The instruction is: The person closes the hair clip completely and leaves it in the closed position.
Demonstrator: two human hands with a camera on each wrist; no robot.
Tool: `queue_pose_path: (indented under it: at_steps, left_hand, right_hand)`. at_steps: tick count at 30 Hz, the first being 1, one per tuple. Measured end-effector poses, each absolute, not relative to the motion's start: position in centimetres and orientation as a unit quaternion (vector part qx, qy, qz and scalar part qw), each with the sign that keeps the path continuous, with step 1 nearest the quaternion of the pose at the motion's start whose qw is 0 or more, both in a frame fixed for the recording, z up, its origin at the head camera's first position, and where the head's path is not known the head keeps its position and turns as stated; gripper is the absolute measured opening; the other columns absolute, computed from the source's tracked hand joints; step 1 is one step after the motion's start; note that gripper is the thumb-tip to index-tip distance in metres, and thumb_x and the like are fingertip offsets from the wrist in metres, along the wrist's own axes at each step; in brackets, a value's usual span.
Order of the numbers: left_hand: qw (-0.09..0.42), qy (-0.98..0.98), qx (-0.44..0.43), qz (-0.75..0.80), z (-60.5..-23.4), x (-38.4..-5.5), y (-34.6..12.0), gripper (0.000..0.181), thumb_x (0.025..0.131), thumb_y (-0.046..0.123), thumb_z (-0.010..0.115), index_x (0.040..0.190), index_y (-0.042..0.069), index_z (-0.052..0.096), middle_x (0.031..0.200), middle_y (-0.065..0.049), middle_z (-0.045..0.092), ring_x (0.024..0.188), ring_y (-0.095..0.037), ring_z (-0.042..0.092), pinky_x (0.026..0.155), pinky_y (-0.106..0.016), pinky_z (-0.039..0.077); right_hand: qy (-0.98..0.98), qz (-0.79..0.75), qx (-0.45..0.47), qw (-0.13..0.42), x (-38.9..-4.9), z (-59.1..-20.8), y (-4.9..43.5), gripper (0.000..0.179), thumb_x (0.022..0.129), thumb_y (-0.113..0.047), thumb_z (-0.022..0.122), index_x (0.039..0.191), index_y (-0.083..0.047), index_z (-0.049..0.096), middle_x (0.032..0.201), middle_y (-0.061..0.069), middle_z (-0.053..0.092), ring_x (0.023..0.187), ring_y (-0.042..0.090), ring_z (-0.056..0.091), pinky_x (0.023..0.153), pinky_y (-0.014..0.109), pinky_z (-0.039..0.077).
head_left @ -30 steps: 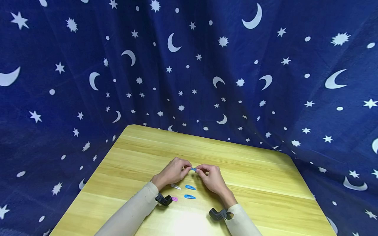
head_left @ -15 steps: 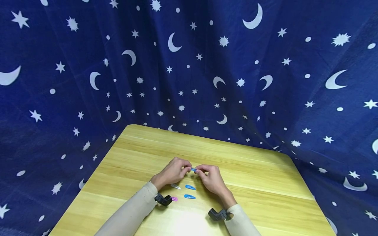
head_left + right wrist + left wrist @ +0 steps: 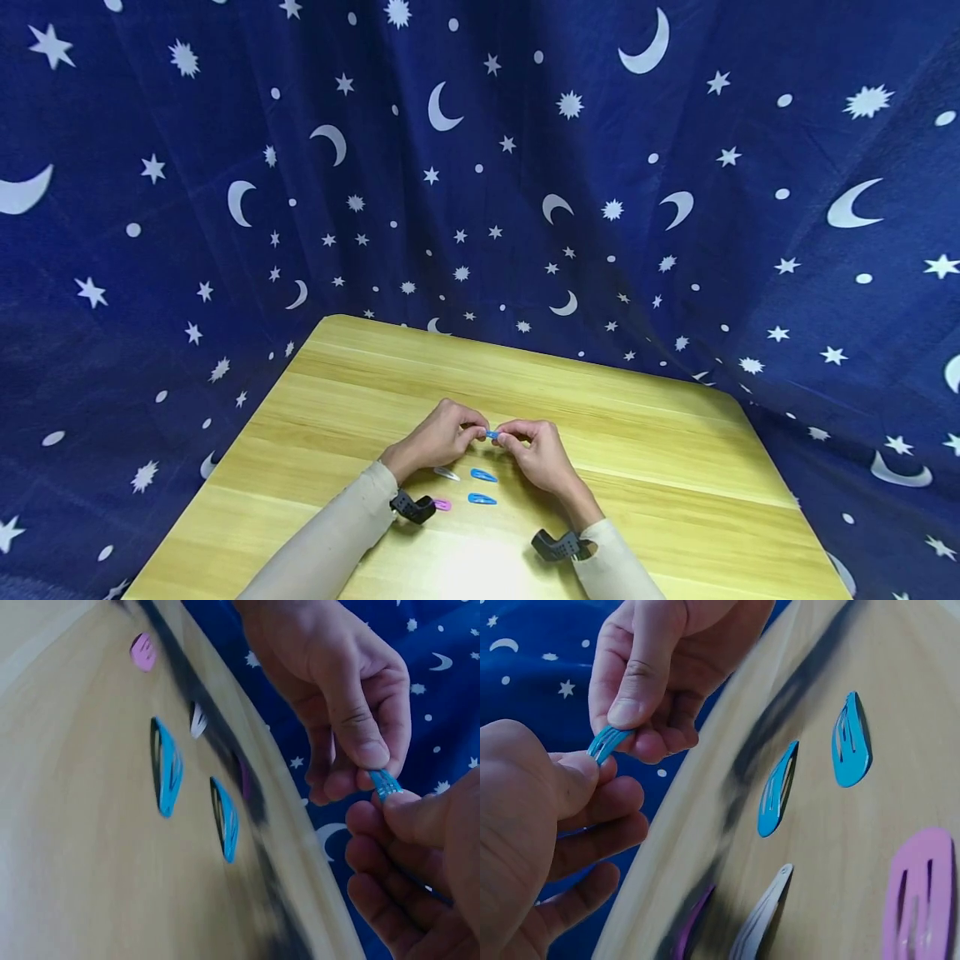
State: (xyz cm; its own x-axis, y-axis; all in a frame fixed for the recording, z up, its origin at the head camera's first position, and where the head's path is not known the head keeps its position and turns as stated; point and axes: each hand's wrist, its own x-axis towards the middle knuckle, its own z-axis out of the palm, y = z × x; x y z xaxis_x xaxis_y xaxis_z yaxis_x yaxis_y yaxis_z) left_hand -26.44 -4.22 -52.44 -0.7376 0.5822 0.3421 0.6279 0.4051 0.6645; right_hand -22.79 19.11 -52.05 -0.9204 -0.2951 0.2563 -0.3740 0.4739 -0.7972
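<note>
Between my two hands is a blue snap hair clip (image 3: 492, 434), raised off the table. My left hand (image 3: 437, 435) pinches one end between thumb and forefinger, and my right hand (image 3: 542, 457) pinches the other end the same way. Only the clip's middle (image 3: 609, 742) shows in the left wrist view; the fingertips cover both ends. Below the hands lie two more blue hair clips, an upper one (image 3: 483, 476) and a lower one (image 3: 482, 499). A white hair clip (image 3: 447, 473) and a pink hair clip (image 3: 442, 505) lie left of them. The wrist views also show a purple hair clip (image 3: 242, 774).
The wooden table (image 3: 637, 467) has rounded far corners. A dark blue curtain (image 3: 480, 167) with moons and stars hangs behind and beside it. Each wrist wears a black camera band, one on the left (image 3: 412, 507) and one on the right (image 3: 557, 546).
Both hands keep their pinch on the blue hair clip, which has dipped very slightly. The hair clips on the table have not moved.
</note>
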Motion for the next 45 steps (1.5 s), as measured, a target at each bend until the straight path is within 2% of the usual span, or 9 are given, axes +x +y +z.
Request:
queue_pose_path:
  at_steps: [8, 13, 17, 23, 29, 33, 36, 40, 45]
  left_hand:
    - [0.011, -0.847, -0.351, -0.399, -52.6, -26.5, -4.2, 0.014, 0.106, 0.012, 0.072, 0.105, 0.014, 0.086, 0.096, 0.003, 0.082, 0.080, 0.000, 0.063, 0.076, -0.023, 0.055]
    - [0.013, -0.852, -0.345, -0.394, -53.0, -26.5, -4.1, 0.013, 0.106, 0.014, 0.073, 0.105, 0.015, 0.086, 0.095, 0.007, 0.081, 0.084, 0.000, 0.066, 0.079, -0.024, 0.057]
    - [0.014, -0.854, -0.342, -0.392, -52.9, -26.5, -4.0, 0.010, 0.104, 0.014, 0.075, 0.106, 0.014, 0.085, 0.095, 0.008, 0.081, 0.088, 0.000, 0.069, 0.083, -0.026, 0.059]
    - [0.017, -0.854, -0.353, -0.382, -52.8, -26.5, -3.9, 0.009, 0.102, 0.012, 0.078, 0.096, 0.017, 0.083, 0.087, 0.011, 0.077, 0.081, 0.001, 0.066, 0.077, -0.023, 0.057]
    - [0.006, -0.858, -0.365, -0.361, -53.4, -26.6, -3.9, 0.011, 0.101, 0.010, 0.078, 0.095, 0.018, 0.084, 0.089, 0.011, 0.078, 0.079, 0.001, 0.062, 0.074, -0.021, 0.054]
    - [0.000, -0.864, -0.369, -0.343, -53.6, -26.6, -3.8, 0.012, 0.100, 0.010, 0.079, 0.094, 0.018, 0.084, 0.089, 0.011, 0.078, 0.082, 0.000, 0.064, 0.078, -0.023, 0.056]
    - [0.000, -0.872, -0.371, -0.320, -53.5, -26.5, -3.7, 0.011, 0.100, 0.013, 0.080, 0.092, 0.020, 0.084, 0.089, 0.013, 0.078, 0.087, -0.001, 0.065, 0.088, -0.028, 0.056]
    - [0.012, -0.881, -0.377, -0.286, -53.7, -26.4, -3.5, 0.011, 0.099, 0.016, 0.081, 0.091, 0.022, 0.085, 0.089, 0.016, 0.077, 0.091, -0.003, 0.065, 0.098, -0.035, 0.054]
    - [0.031, -0.884, -0.386, -0.261, -53.9, -26.4, -3.4, 0.010, 0.096, 0.014, 0.083, 0.091, 0.022, 0.086, 0.091, 0.013, 0.077, 0.096, -0.008, 0.067, 0.097, -0.039, 0.056]
  right_hand:
    - [-0.863, 0.471, 0.179, 0.036, -22.8, -52.4, 19.4, 0.008, 0.101, -0.011, 0.078, 0.101, -0.016, 0.085, 0.094, 0.000, 0.084, 0.089, 0.008, 0.077, 0.089, 0.027, 0.061]
    - [-0.871, 0.457, 0.173, 0.042, -22.7, -52.4, 19.5, 0.008, 0.101, -0.012, 0.079, 0.100, -0.019, 0.083, 0.094, -0.004, 0.083, 0.088, 0.007, 0.075, 0.091, 0.028, 0.061]
    - [-0.872, 0.452, 0.184, 0.036, -22.8, -52.4, 19.6, 0.009, 0.100, -0.012, 0.079, 0.098, -0.019, 0.083, 0.093, -0.003, 0.083, 0.091, 0.006, 0.074, 0.092, 0.028, 0.061]
    - [-0.874, 0.446, 0.190, 0.032, -22.7, -52.5, 19.8, 0.008, 0.101, -0.014, 0.079, 0.098, -0.019, 0.084, 0.095, -0.007, 0.083, 0.095, 0.007, 0.074, 0.092, 0.027, 0.060]
    - [-0.880, 0.433, 0.190, 0.034, -22.6, -53.0, 19.8, 0.008, 0.100, -0.014, 0.080, 0.096, -0.020, 0.085, 0.094, -0.009, 0.082, 0.092, 0.005, 0.073, 0.087, 0.024, 0.059]
    - [-0.884, 0.421, 0.198, 0.042, -22.5, -53.2, 19.7, 0.007, 0.097, -0.013, 0.082, 0.094, -0.018, 0.085, 0.094, -0.008, 0.082, 0.089, 0.004, 0.071, 0.085, 0.024, 0.058]
    - [-0.887, 0.409, 0.209, 0.050, -22.4, -53.4, 19.7, 0.008, 0.096, -0.011, 0.083, 0.093, -0.018, 0.085, 0.093, -0.007, 0.081, 0.088, 0.003, 0.071, 0.083, 0.024, 0.059]
    - [-0.889, 0.387, 0.235, 0.069, -22.5, -53.7, 19.6, 0.010, 0.094, -0.008, 0.084, 0.090, -0.017, 0.084, 0.095, -0.003, 0.081, 0.091, 0.010, 0.074, 0.085, 0.030, 0.062]
    - [-0.892, 0.350, 0.266, 0.107, -22.6, -54.1, 19.5, 0.006, 0.090, -0.005, 0.085, 0.088, -0.011, 0.085, 0.102, 0.006, 0.081, 0.099, 0.022, 0.078, 0.094, 0.043, 0.063]
